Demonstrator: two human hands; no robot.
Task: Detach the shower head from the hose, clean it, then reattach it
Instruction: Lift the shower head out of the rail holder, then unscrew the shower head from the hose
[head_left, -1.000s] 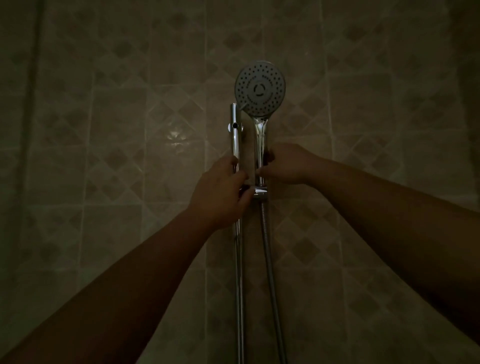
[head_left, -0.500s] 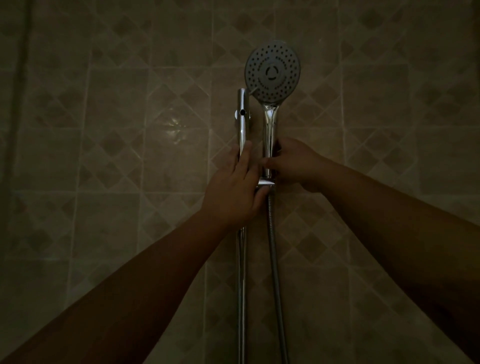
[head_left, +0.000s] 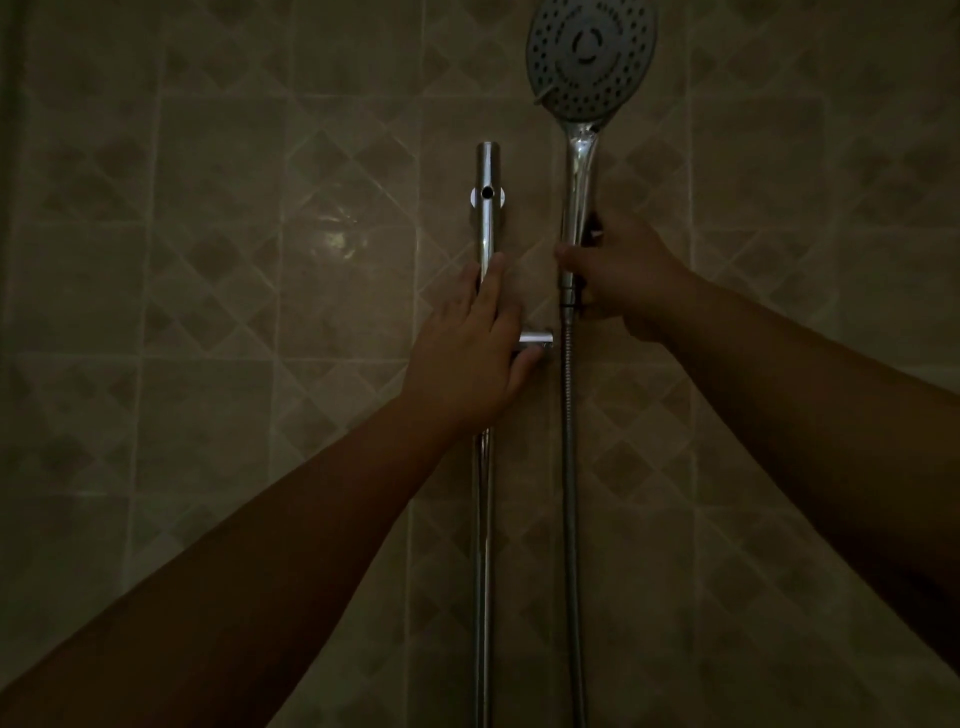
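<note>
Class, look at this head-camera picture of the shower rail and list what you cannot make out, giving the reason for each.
1. Top rim of the shower head: cut off by the upper edge of the head view.
2. Lower run of the hose and the rail: both leave the bottom edge.
3. Fingers of the right hand: hidden behind the handle and the hand itself.
4. Holder: mostly covered by the left hand.
5. Nut joining handle and hose: too dark to tell.

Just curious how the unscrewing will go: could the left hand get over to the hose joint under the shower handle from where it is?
Probably yes. The left hand rests open on the rail, and nothing lies between it and the hose joint below the right hand.
</note>
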